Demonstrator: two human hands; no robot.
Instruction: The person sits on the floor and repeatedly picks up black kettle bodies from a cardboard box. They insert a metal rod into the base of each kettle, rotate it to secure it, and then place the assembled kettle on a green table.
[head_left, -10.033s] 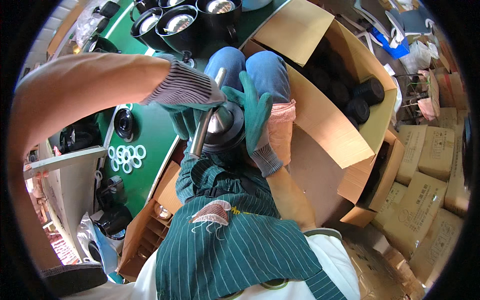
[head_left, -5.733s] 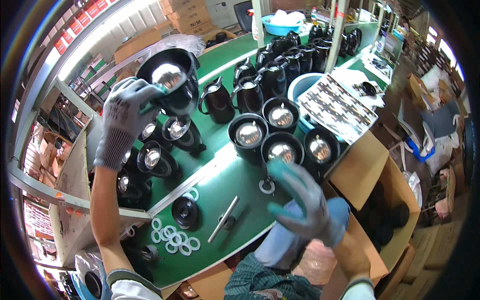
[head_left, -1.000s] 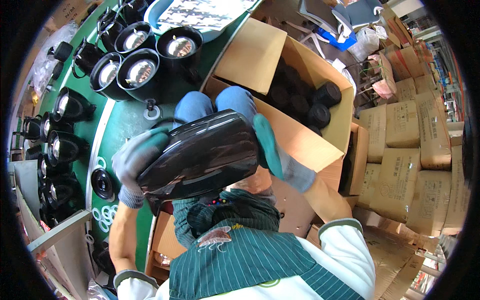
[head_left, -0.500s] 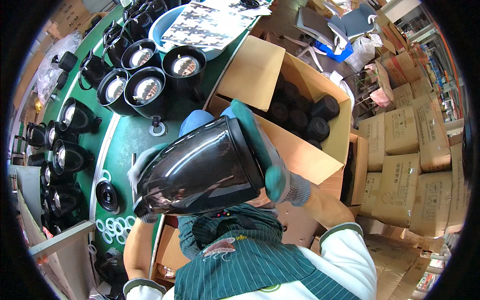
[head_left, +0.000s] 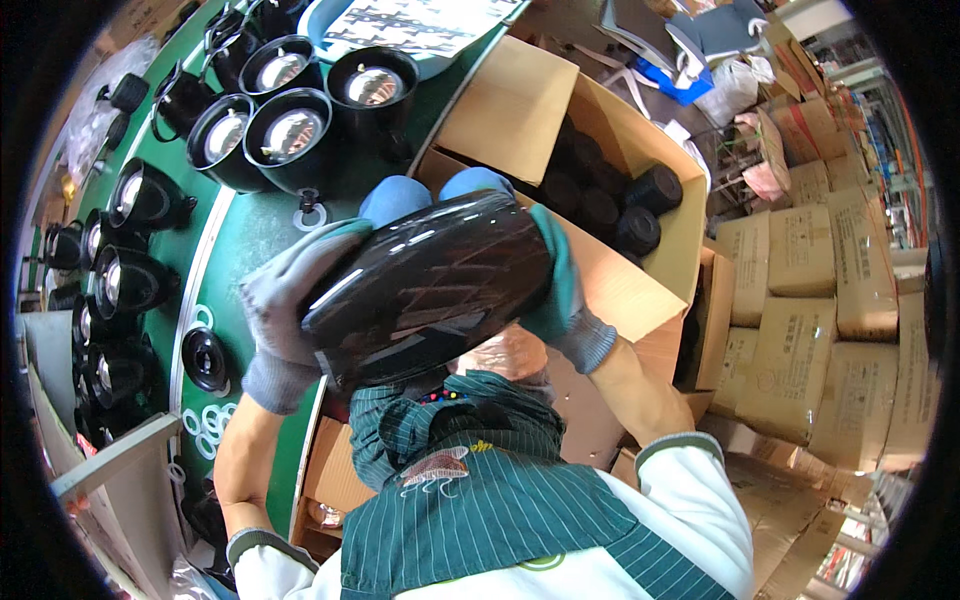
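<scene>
Head view: left hand and right hand, both gloved, grip a glossy black jug body at opposite ends, held sideways over the lap; left fingers partly hidden behind it, right palm side hard to see, jug's openings not visible. On the green bench, white rings overlap near a black disc, some partly covered; blue tub cut off at top edge, dark pieces in the open carton blur together in shadow.
</scene>
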